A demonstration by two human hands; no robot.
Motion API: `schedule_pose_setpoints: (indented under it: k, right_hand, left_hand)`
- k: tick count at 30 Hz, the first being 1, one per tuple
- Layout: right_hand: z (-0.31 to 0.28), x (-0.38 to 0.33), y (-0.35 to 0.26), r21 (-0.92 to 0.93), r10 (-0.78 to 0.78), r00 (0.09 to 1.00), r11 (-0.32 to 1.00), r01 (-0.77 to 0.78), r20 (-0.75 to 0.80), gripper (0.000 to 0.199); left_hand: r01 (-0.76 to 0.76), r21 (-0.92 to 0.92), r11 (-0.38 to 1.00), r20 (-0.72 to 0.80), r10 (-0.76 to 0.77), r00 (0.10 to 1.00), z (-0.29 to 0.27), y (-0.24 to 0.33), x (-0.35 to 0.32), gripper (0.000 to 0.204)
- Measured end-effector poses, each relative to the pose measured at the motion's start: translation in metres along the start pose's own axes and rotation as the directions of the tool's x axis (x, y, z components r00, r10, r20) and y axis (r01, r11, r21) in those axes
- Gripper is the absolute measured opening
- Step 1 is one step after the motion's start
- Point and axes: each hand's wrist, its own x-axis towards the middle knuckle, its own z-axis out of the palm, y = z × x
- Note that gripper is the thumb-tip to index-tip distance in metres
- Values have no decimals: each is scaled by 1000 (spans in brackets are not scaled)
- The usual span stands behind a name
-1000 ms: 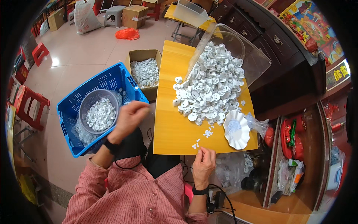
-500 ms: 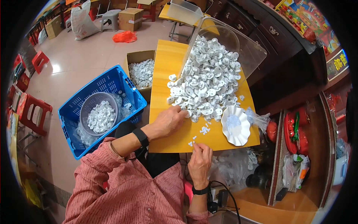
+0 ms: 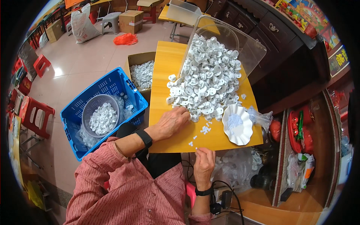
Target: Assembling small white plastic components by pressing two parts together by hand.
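The heap of white plastic pieces runs lengthwise down the yellow table, spilling from a clear bin toward the person. Just beside its near end sits a white scalloped dish. The left hand rests curled on the heap's edge; the right hand has its fingers pinched on a small white piece at the table's near edge.

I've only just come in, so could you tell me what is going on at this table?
A person at a yellow table has the left hand at the near edge of a heap of white plastic pieces. The right hand pinches a tiny white bit at the table's front edge, near a white scalloped dish.
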Motion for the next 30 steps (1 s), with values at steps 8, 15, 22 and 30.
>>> schedule_pose_setpoints:
  k: [8,15,22,30]
  right_hand:
    - [3,-8,-4,12,72,996,997,-71,-56,14]
    - [13,-8,-10,513,467,878,730,-451,106,9]
    - [6,-2,-30,723,549,767,375,-580,331,12]
    - [13,10,-53,706,366,921,618,-347,132,8]
  left_hand:
    - [43,-51,998,13,-42,999,2,-3,-3,16]
    - [64,-149,987,-52,-72,996,-11,13,-16,34]
    - [331,-748,576,99,-396,913,-27,52,-58,43]
    - [320,-947,30,252,-547,798,-24,74,-89,35]
